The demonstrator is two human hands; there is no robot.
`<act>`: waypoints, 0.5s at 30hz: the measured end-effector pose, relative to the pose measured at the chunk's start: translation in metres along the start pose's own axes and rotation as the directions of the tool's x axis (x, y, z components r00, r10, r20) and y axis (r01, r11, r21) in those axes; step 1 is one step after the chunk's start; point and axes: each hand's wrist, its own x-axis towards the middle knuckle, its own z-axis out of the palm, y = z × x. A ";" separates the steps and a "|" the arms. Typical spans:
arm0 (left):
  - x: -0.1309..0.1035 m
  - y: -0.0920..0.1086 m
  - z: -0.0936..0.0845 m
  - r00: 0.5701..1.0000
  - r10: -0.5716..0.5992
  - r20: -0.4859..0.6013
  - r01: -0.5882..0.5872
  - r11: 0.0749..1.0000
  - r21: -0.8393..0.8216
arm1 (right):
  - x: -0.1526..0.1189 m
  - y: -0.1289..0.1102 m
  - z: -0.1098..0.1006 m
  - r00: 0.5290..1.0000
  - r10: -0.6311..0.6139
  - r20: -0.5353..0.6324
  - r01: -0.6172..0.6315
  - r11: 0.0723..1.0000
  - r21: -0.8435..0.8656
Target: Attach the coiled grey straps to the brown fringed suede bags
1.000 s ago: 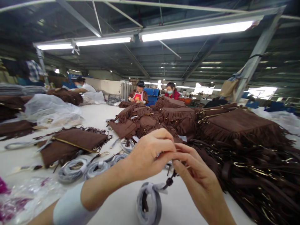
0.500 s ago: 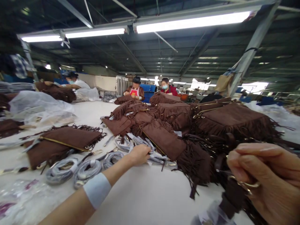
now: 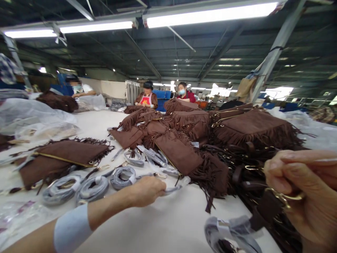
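The right hand is cut off by the right edge; its thumb and fingers are pinched together at a gold clasp, partly covered by them. Below it, a wrapped coil, its plastic blurring the strap inside, runs past the bottom edge. The left hand, fingers closed together, grips one end of a wrapped strip lying low over the white table; the gripped end is hidden in the fist. A pale cuff circles that forearm (what it is made of is hard to tell).

Just beyond, a brown fringed bag leans on a heap of others, which hides much of the table behind. To the right, dark straps tangle too thickly to separate, partly blocked by the right hand. More wrapped coils lie left of the left hand. Three masked people, faces blurred, sit or stand farther back.
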 end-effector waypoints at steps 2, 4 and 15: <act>-0.015 0.009 0.000 0.997 0.056 0.057 -0.054 0.998 -0.033 | -0.002 -0.004 0.007 0.999 -0.052 0.008 0.051 0.997 0.053; -0.026 0.021 0.001 0.980 0.154 0.126 -0.146 0.986 -0.074 | -0.002 -0.007 0.009 0.998 -0.063 0.016 0.062 0.995 0.078; 0.039 -0.019 0.011 0.991 -0.014 -0.136 0.035 0.987 0.154 | -0.012 -0.010 0.008 0.860 0.167 0.482 -0.045 0.966 -0.253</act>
